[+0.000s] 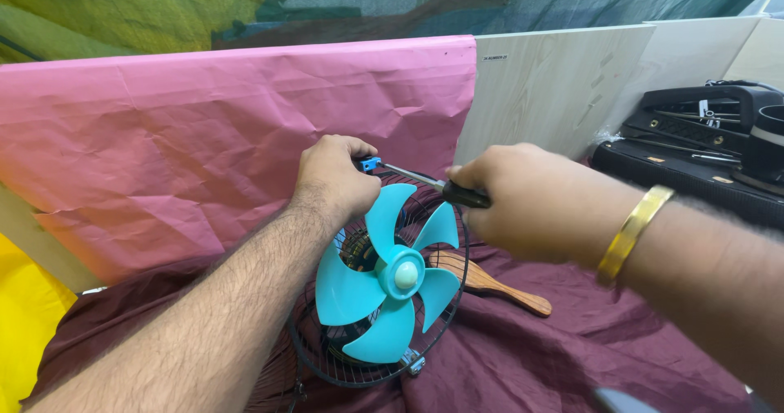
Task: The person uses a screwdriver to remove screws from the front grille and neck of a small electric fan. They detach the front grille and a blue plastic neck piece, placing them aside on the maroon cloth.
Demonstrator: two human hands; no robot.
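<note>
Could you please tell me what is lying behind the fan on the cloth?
A wooden handle lies on the maroon cloth behind the fan; its other end is hidden by the fan's wire guard and blades.

A fan (pixel 384 286) stands on a cloth (pixel 523 356) in the middle, its blades (pixel 390 274) set in front of the rear grille (pixel 327 356). The left hand (pixel 335 176) rests on the fan's top edge, and the right hand (pixel 523 201) is just right of it. A screwdriver (pixel 425 180) runs from the right hand leftward to a clip (pixel 370 164) at the grille's top, beside the left hand. A wooden handle (pixel 490 286) lies on the cloth behind the fan, to its right. A paper sheet (pixel 204 135) stands behind the fan, boards (pixel 555 86) to the sheet's right. A black case (pixel 694 152) sits far right, in front of the boards.
</note>
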